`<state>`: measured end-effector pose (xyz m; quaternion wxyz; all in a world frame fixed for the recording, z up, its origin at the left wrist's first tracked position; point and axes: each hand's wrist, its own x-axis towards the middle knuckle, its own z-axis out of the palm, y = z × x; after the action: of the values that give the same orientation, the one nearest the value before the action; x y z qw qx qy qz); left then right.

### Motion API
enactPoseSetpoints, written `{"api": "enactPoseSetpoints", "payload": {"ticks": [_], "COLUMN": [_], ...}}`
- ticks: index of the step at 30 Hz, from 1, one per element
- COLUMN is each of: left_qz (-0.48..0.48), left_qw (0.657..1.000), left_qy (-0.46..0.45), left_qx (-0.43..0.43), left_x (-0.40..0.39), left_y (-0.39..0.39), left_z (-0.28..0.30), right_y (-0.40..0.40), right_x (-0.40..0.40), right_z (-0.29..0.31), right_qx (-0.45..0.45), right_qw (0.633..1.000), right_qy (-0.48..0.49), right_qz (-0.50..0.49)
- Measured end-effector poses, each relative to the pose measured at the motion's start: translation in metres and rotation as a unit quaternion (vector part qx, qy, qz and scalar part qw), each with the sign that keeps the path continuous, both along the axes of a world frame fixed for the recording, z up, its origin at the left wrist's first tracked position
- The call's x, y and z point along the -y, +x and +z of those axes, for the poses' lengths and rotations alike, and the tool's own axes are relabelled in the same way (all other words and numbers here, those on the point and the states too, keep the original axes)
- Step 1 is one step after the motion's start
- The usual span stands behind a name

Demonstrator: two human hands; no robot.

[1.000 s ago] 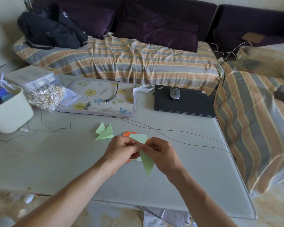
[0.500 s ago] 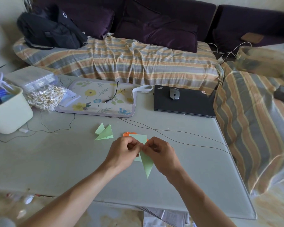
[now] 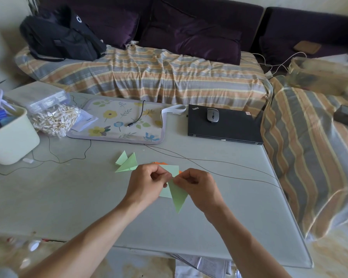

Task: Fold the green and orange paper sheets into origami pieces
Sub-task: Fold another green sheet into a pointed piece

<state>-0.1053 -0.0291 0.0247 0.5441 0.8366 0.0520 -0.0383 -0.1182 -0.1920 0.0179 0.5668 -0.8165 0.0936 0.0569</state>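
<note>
Left hand (image 3: 149, 183) and right hand (image 3: 197, 187) close together above the pale grey glass-topped table (image 3: 68, 197), both with curled fingers pinching the pale green paper sheet (image 3: 178, 194) at its upper fold, between the two. Sheet's long folded point hanging down below the hands, a flat corner showing above them. Just behind, touching or under that corner, a sliver of orange paper (image 3: 159, 163), mostly hidden. Left of the hands, near but apart, a folded pale green origami piece (image 3: 128, 163) flat on the table. Farther back, a floral mat (image 3: 119, 123), a closed black laptop (image 3: 231, 127) with a grey mouse (image 3: 212, 115) on top, thin black cables, a cream tub (image 3: 10, 141) cut off at the left edge. Beyond, a sofa under a striped cover (image 3: 159, 77).
</note>
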Motion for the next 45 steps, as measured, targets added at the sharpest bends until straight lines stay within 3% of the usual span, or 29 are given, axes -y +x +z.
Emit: {"api": "enactPoseSetpoints", "payload": {"ticks": [11, 36, 45], "left_qz": [-0.086, 0.042, -0.002], "left_qw": [0.996, 0.999, 0.996], "left_qy": [0.003, -0.001, -0.068], "left_qx": [-0.035, -0.019, -0.06], "left_x": [0.001, -0.01, -0.01], "left_y": [0.002, 0.01, 0.01], "left_z": [-0.005, -0.003, -0.003], "right_y": [-0.002, 0.001, 0.0], "right_x": [0.002, 0.005, 0.003], "right_z": [0.0, -0.001, -0.002], "right_qx": [0.004, -0.011, -0.01], "right_qw": [0.999, 1.0, 0.999], "right_qy": [-0.033, -0.023, -0.045], "right_qz": [-0.007, -0.015, -0.027]}}
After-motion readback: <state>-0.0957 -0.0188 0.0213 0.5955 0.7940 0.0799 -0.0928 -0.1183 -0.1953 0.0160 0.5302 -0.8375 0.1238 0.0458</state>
